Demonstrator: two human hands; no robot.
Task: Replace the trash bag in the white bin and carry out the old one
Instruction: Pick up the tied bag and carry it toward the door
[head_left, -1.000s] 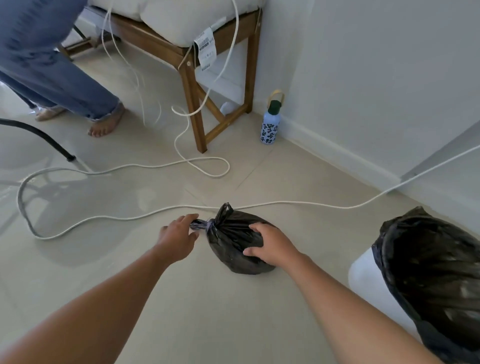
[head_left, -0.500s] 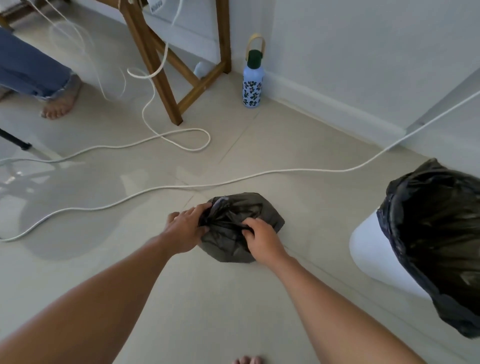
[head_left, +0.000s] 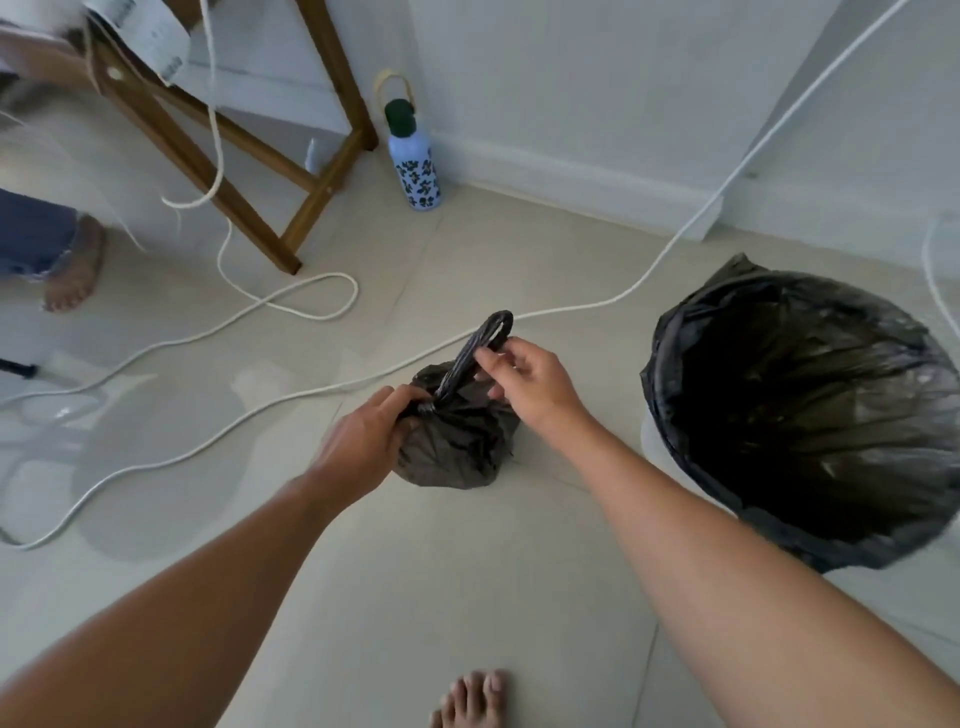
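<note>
**Tying off the filled bag beside the relined bin**

Where the tiled floor meets the left edge of the view, a second person's bare foot shows below a blue trouser hem. Beside it stands a wooden chair frame with a white cable hanging from it and looping across the tiles. A blue patterned bottle with a dark cap stands upright against the skirting board, just right of the chair leg.

At centre, the old trash bag (small, black, bunched at the top) rests on the floor. The left hand grips its gathered neck, fingers curled round the plastic just beneath the twist. The right hand pinches the twisted tail between thumb and forefinger, the tail bent over into a loop above the bag; the remaining fingers are loosely curled. The wearer's own toes appear at the bottom edge.

To the right, well apart from the tied bag, stands the white bin, its mouth lined with a black bag folded over the rim, so that little of the white wall shows.
</note>
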